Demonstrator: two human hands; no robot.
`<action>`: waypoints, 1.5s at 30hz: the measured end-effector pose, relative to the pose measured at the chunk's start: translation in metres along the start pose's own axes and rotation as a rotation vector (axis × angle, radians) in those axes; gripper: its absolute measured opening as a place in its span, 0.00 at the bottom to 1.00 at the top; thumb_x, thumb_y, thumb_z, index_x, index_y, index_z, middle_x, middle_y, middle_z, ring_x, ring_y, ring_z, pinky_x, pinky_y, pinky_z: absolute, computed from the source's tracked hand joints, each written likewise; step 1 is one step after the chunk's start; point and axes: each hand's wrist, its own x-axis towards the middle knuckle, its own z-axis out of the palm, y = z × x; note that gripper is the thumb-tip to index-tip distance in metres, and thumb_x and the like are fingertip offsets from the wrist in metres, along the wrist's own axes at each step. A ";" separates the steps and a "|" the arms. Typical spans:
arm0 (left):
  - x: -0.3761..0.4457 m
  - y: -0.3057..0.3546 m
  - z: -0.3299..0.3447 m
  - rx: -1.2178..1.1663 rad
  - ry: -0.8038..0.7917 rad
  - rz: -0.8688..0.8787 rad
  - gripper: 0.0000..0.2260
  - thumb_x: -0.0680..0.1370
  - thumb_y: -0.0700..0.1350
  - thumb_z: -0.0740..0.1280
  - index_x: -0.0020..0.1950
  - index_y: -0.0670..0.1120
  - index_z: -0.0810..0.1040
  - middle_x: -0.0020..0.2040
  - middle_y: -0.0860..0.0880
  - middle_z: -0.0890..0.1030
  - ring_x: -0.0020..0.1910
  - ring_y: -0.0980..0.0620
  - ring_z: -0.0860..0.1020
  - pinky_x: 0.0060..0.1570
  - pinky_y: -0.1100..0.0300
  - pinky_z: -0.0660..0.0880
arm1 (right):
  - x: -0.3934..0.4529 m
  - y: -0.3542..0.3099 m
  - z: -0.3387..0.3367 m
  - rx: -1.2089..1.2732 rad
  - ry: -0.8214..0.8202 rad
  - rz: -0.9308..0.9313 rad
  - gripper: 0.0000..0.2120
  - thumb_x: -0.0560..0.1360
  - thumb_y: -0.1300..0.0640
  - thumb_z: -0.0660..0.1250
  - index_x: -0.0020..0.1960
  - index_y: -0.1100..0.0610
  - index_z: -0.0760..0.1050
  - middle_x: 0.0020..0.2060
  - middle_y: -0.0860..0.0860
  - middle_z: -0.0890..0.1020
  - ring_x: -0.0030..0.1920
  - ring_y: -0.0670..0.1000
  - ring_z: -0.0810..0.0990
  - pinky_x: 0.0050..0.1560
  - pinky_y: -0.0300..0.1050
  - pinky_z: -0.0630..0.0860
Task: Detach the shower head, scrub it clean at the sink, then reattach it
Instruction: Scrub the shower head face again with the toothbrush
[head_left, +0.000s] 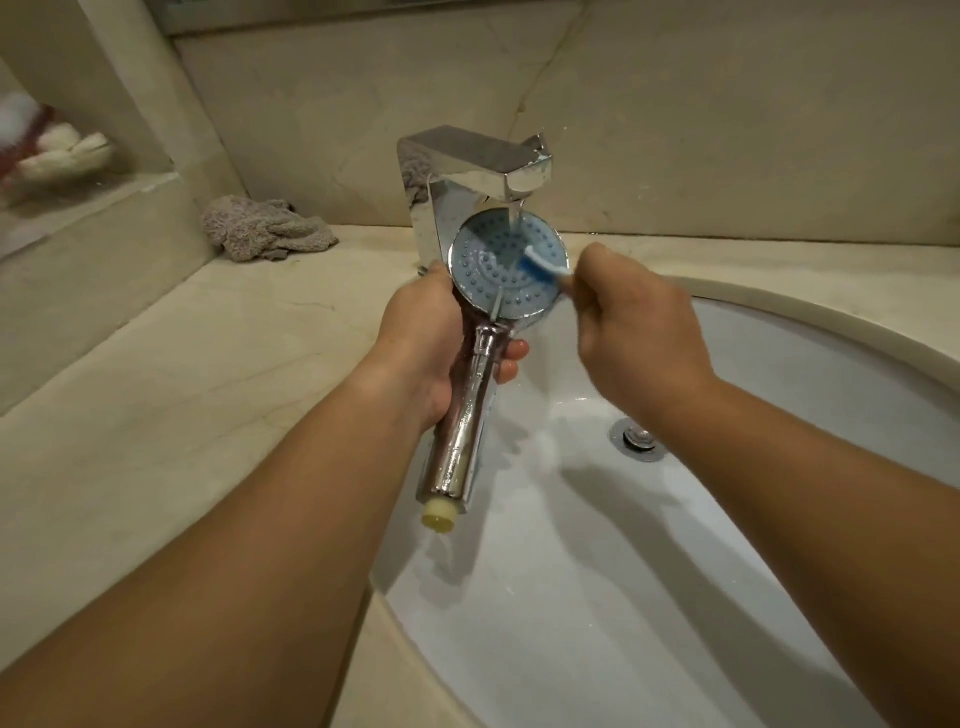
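So the shower head (506, 275) is sitting middle of the frame, held over the left edge of the sink (779, 364), right under the faucet (467, 182); long axis runs from the round face at the top down and slightly left to the handle end, which points toward the bottom of the frame; the face is turned up toward the camera, tipped a bit to the right. Looks-wise: chrome handle and rim, pale blue face dotted with darker blue nozzles in rings, and a yellowish threaded plug at the bottom end of the handle; it's wet and shiny, water from the faucet is landing on the upper part of the face.

Left hand (431, 343) is wrapped around the upper handle just below the head, fingertips peeking out on the right side; right hand (639, 338) is curled around a toothbrush (545, 267), blue and white, with its bristle end on the right half of the face.

Upper left on the tabletop (156, 389) there's a crumpled greyish cloth (265, 234); the drain (639, 439) shows in the basin, right of the handle.
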 end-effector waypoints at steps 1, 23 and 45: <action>0.000 0.000 0.000 -0.002 0.001 0.001 0.23 0.86 0.54 0.53 0.61 0.39 0.80 0.33 0.42 0.83 0.31 0.44 0.82 0.30 0.55 0.78 | 0.002 0.003 -0.001 0.011 0.009 0.031 0.10 0.80 0.57 0.60 0.41 0.51 0.64 0.32 0.48 0.69 0.31 0.57 0.68 0.29 0.48 0.66; -0.006 -0.004 0.008 0.006 0.031 0.064 0.23 0.85 0.60 0.54 0.55 0.44 0.80 0.41 0.40 0.85 0.36 0.42 0.83 0.37 0.52 0.81 | 0.004 -0.004 -0.009 -0.022 -0.052 -0.072 0.09 0.80 0.56 0.61 0.42 0.52 0.64 0.32 0.47 0.71 0.31 0.53 0.70 0.28 0.44 0.63; 0.000 -0.017 0.009 0.114 -0.277 0.102 0.19 0.86 0.53 0.56 0.68 0.45 0.77 0.59 0.43 0.85 0.62 0.42 0.81 0.63 0.47 0.77 | 0.015 -0.011 -0.035 0.790 -0.302 0.662 0.25 0.68 0.40 0.75 0.58 0.52 0.73 0.42 0.56 0.84 0.28 0.48 0.75 0.25 0.40 0.68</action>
